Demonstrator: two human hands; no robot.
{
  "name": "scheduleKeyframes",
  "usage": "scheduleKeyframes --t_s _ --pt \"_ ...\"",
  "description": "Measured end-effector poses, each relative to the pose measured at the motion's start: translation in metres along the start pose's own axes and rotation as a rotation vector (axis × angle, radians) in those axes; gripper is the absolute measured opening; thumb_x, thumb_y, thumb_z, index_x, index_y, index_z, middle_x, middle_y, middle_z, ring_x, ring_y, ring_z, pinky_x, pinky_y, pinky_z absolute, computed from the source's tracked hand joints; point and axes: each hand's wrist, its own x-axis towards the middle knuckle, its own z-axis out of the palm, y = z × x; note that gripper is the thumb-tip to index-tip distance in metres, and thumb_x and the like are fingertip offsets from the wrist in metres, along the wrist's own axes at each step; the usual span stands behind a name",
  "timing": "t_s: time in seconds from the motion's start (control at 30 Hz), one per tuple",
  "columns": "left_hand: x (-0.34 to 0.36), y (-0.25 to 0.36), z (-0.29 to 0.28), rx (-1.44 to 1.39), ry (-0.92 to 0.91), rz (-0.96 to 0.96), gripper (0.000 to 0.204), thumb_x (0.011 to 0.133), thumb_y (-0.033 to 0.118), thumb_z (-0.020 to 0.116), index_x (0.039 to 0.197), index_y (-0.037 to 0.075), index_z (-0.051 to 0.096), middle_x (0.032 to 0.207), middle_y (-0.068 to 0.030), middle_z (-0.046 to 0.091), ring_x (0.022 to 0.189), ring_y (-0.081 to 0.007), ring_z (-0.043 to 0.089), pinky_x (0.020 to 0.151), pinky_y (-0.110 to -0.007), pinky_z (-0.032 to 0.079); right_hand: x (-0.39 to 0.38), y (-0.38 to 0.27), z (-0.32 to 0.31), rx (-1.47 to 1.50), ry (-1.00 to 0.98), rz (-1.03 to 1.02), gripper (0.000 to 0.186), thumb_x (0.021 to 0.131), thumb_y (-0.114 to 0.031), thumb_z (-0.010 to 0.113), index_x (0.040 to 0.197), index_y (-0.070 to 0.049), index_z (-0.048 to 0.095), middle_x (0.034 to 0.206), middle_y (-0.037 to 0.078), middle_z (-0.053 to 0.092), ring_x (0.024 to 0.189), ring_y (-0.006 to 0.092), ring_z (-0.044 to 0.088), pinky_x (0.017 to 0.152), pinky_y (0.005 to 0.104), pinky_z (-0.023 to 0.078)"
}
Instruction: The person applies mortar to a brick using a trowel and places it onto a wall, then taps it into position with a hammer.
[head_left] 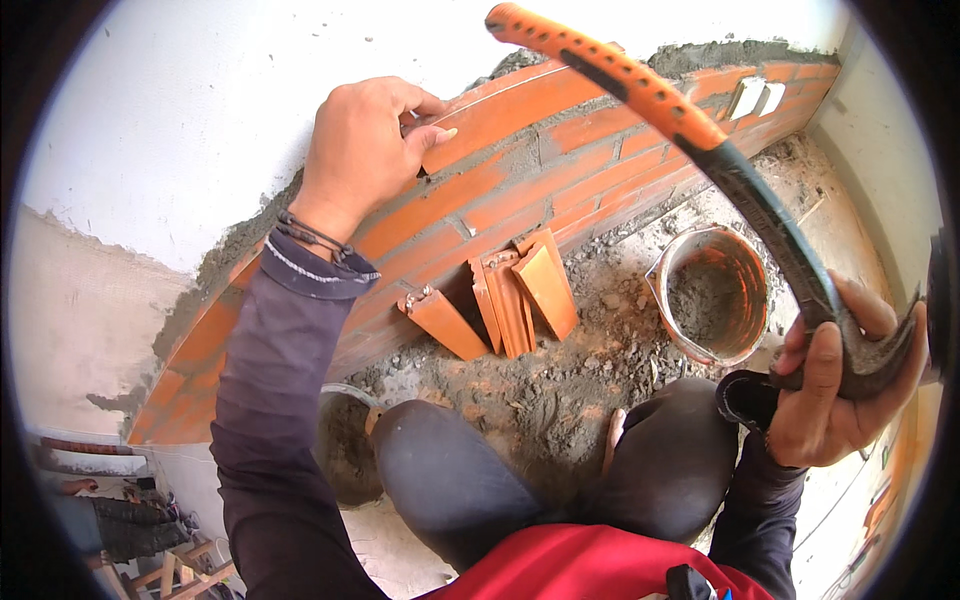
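Observation:
My left hand (365, 140) is closed on the near end of an orange brick (510, 112) in the top course of a low brick wall (590, 160). Its thumb lies against the brick's face, while the other fingertips are partly hidden behind it. A pale line runs along that brick's upper edge. At the right, my right hand (825, 400) grips a hammer (740, 175) by its dark head. The hammer's orange and black handle slants up and left, across the view of the wall.
Several loose orange bricks (445, 325) lean at the wall's foot. An orange bucket (662, 285) holding grey mortar stands right, a second bucket (340, 388) beside my left knee. White boxes (757, 97) sit in the wall. Rubble covers the floor. Another person (130, 525) appears far lower left.

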Motion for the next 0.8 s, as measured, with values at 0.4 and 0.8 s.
scheduleKeyframes --t_s 0.4,0.8 --pt "0.005 0.003 -0.002 0.047 -0.076 -0.017 0.025 0.071 0.016 0.083 0.091 0.001 0.075 0.085 -0.0125 0.073 0.074 -0.0220 0.070 0.070 -0.032 0.054 -0.002 0.010 0.001 -0.018 -0.032 -0.017 0.061 0.095 0.002 0.055 0.148 0.004 0.025 0.114 0.026 0.061 0.061 0.0124 0.053 0.052 0.0206 0.044" --pt "0.004 0.007 0.002 0.054 -0.027 -0.040 0.025 0.069 0.015 0.084 0.088 0.003 0.075 0.081 -0.0104 0.072 0.072 -0.0211 0.069 0.068 -0.031 0.054 0.003 0.009 0.001 -0.064 -0.075 -0.003 0.062 0.093 0.004 0.055 0.148 0.003 0.027 0.113 0.024 0.061 0.062 0.0119 0.053 0.054 0.0207 0.045"
